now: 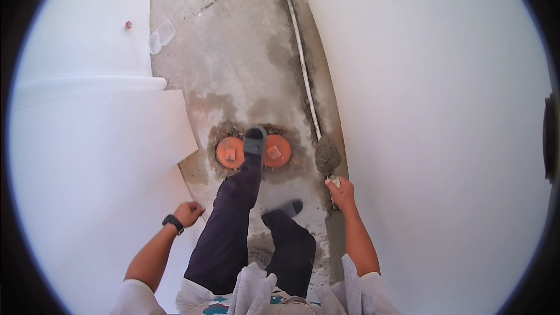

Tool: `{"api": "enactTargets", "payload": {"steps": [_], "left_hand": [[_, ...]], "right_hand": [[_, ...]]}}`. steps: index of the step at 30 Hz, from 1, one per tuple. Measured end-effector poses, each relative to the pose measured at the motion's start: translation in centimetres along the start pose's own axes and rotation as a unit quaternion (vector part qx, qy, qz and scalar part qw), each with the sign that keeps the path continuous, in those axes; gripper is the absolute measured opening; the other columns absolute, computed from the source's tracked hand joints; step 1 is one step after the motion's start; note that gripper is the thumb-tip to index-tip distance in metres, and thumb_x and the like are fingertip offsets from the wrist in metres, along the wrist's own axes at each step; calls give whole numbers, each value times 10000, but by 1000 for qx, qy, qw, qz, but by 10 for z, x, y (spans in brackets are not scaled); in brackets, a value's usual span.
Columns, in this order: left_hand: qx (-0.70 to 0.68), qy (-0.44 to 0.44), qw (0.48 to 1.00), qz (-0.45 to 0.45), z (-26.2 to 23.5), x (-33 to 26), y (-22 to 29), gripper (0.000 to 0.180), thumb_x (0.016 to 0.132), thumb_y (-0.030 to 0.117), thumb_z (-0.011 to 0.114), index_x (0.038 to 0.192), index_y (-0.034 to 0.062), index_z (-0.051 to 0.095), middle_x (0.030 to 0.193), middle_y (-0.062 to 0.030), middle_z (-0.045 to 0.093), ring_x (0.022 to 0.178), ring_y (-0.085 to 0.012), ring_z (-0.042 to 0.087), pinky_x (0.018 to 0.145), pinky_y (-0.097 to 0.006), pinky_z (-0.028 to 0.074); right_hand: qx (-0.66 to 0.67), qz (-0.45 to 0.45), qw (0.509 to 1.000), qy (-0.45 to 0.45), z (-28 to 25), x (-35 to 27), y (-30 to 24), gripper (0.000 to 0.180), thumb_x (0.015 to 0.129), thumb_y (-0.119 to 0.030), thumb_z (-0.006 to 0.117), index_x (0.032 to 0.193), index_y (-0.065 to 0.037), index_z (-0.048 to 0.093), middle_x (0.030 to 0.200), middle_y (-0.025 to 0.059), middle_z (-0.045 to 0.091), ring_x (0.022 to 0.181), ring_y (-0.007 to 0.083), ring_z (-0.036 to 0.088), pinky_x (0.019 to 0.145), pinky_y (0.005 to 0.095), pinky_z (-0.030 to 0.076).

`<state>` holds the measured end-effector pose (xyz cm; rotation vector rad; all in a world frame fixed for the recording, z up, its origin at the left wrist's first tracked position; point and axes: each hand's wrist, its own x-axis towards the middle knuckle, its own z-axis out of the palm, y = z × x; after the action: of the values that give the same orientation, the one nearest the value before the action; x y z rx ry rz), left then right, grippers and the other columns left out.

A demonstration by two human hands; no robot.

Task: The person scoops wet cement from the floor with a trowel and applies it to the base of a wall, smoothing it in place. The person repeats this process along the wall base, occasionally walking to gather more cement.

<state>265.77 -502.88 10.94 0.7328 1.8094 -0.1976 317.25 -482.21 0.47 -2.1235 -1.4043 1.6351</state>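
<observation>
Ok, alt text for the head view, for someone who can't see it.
Bare right hand grips a tool heaped with grey mortar-like paste, near a thin white pipe on a grey concrete floor. Left hand hangs apart; a grey sandal shows between two round orange covers.

Two bare hands, one left hand (189,213) and one right hand (342,192). One pale-handled trowel (334,182), carrying one rounded heap of wet grey mortar (328,156). One long, thin white pipe (303,61). Two round orange covers (275,151), each with one square raised centre. Two grey slide sandals (254,144), one per foot. One black wristwatch (173,222). One small red object (128,25), too small to identify.
</observation>
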Motion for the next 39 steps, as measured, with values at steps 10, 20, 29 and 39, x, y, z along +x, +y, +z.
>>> {"api": "enactTargets", "payload": {"steps": [10,20,29,39], "left_hand": [[-165,-111,968,-150,-95,-1,-79,335,915,344,650,1035,48,751,984,-146,757,931,-226,708,846,-367,533],[-506,55,837,-200,-382,114,71,254,990,257,589,1065,27,668,802,-61,672,667,-157,640,617,-294,534],[-508,55,803,-307,-624,214,174,236,971,226,624,1059,10,666,792,-82,673,653,-170,645,594,-299,544],[-533,39,798,-280,-824,422,316,335,983,312,644,1095,-3,650,808,-94,670,658,-195,652,620,-329,566]], "right_hand": [[86,49,992,-77,45,184,-323,362,877,-321,762,728,-33,602,599,32,564,471,120,518,441,310,403],[132,-15,989,-69,119,442,-645,336,906,-304,738,749,-68,558,584,22,546,429,129,514,403,307,401],[193,-31,980,-47,157,711,-891,317,919,-321,696,800,-44,598,601,33,557,436,141,527,404,312,412],[29,-180,975,126,252,1051,-1070,248,904,-249,614,864,-5,598,708,146,622,639,292,624,586,401,481]]}}
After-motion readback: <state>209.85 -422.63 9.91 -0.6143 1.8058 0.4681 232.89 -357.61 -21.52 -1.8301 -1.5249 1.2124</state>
